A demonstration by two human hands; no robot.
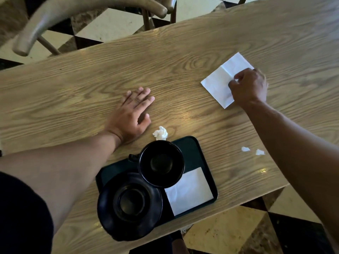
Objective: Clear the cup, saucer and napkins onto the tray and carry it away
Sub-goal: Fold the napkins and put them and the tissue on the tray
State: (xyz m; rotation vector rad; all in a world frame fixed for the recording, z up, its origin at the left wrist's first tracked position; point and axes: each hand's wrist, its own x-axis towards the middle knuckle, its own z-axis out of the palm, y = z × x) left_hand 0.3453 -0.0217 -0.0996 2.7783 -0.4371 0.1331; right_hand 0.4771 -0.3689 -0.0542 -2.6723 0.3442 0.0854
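Right hand (248,87) pinches the flat napkin (220,81) near the table's (91,79) far edge; left hand (131,114) rests spread, empty. Flimsy paper, probably best lifted by a corner.

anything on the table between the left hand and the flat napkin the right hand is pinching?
Nothing: in the head view, only bare wood lies between the left hand and the flat napkin. The crumpled napkin sits nearer, off that line.

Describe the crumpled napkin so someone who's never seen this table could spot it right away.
Start at the dark tray near the wooden table's front edge. Just beyond its far rim, behind the black cup, sits the crumpled napkin. It is a balled-up white wad, unlike the flat napkins and the tinier scraps off to the right.
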